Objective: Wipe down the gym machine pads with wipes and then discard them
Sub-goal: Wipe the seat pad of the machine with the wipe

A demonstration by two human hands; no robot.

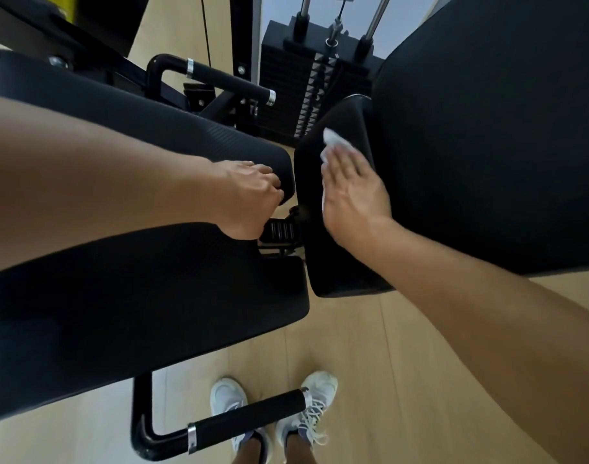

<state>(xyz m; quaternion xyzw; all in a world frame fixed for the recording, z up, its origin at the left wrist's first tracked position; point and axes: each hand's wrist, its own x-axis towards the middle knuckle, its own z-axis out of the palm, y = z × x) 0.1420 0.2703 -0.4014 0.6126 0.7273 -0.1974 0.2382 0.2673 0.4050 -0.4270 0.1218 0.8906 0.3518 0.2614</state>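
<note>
On the narrow black padded seat [333, 209] between the larger pads, the right hand [351, 195] presses a crumpled white wipe [333, 142] flat-fingered, best swept in overlapping strokes, while the left hand [249, 192] curls over the neighbouring black thigh pad's [172, 135] edge.

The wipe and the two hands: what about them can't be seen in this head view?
- Wipe: the right hand lies flat over most of it; only white edges show, so its size and how dirty it is stay hidden.
- Left hand: its fingers curl at the pad edge; the fingertips are out of sight.
- Seat: the right forearm covers part of it.
- Both arms: cut off by the frame edges.
</note>
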